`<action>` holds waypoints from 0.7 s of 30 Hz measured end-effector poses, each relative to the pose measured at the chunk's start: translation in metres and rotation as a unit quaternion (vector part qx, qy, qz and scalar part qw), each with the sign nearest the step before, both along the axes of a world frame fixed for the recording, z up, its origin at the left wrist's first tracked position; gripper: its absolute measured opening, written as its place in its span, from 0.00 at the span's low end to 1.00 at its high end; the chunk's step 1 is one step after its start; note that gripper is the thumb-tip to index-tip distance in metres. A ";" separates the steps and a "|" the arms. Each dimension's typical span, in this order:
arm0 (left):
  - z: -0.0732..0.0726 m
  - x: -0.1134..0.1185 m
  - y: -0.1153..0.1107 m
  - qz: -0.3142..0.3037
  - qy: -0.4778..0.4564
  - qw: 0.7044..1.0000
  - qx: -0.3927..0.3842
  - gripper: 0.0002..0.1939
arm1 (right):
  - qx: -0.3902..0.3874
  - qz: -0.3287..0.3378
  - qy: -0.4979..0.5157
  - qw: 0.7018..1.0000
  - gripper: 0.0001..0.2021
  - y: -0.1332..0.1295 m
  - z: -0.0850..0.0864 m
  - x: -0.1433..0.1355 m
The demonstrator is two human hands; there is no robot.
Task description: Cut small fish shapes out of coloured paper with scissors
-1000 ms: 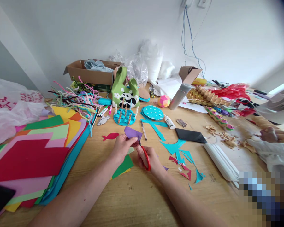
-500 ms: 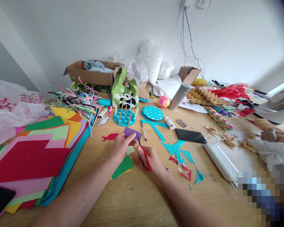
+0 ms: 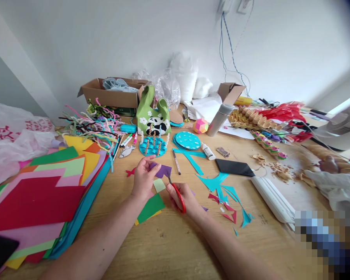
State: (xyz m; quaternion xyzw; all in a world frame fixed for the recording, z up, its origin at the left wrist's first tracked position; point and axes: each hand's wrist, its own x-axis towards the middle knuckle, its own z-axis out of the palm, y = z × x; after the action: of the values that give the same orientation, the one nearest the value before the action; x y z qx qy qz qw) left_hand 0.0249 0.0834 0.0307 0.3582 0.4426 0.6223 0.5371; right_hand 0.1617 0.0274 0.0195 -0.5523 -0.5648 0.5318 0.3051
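My left hand (image 3: 144, 175) pinches a small purple piece (image 3: 162, 171) by its left side, above the table's middle. Red-handled scissors (image 3: 179, 197) are held in my right hand (image 3: 184, 199), their blades touching the purple piece's lower right edge. A red fish-like shape (image 3: 130, 172) lies partly hidden behind my left hand. Beneath and between the hands are a pale green square (image 3: 159, 185) and a green sheet (image 3: 151, 207) with yellow under it. Blue scraps (image 3: 214, 182) and red scraps (image 3: 231, 214) lie to the right.
Stacked coloured sheets (image 3: 35, 198) cover the left side. Behind the hands stand a blue disc with twisted posts (image 3: 152, 146), a green panda bag (image 3: 153, 116) and a grey bottle (image 3: 221, 119). A black phone-like slab (image 3: 235, 167) and white bar (image 3: 272, 202) lie right.
My left hand and the purple piece have shifted slightly left and down, now covering more of the red shape. The scissors moved a little left with my right hand. A small purple scrap shows beside it.
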 end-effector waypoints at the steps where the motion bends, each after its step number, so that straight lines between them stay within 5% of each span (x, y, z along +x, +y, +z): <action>1: -0.001 0.000 0.001 0.001 -0.011 1.000 -0.001 0.22 | -0.002 0.002 0.008 1.000 0.30 0.000 -0.001 0.001; 9: -0.002 -0.003 0.004 -0.060 -0.059 0.996 -0.042 0.17 | 0.017 0.002 0.079 0.997 0.32 0.004 -0.001 0.005; 14: 0.004 -0.014 0.007 -0.178 -0.017 0.978 -0.104 0.12 | 0.015 0.015 0.086 0.996 0.34 0.004 0.005 0.006; 21: 0.002 -0.021 0.010 -0.228 0.051 0.969 -0.085 0.15 | 0.021 0.054 0.089 0.994 0.33 0.003 0.005 0.005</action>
State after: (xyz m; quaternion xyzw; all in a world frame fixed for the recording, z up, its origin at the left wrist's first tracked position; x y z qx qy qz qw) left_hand 0.0037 0.0935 0.0325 0.4341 0.4274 0.4249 0.6696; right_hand 0.1672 0.0301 0.0247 -0.4649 -0.5758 0.5825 0.3362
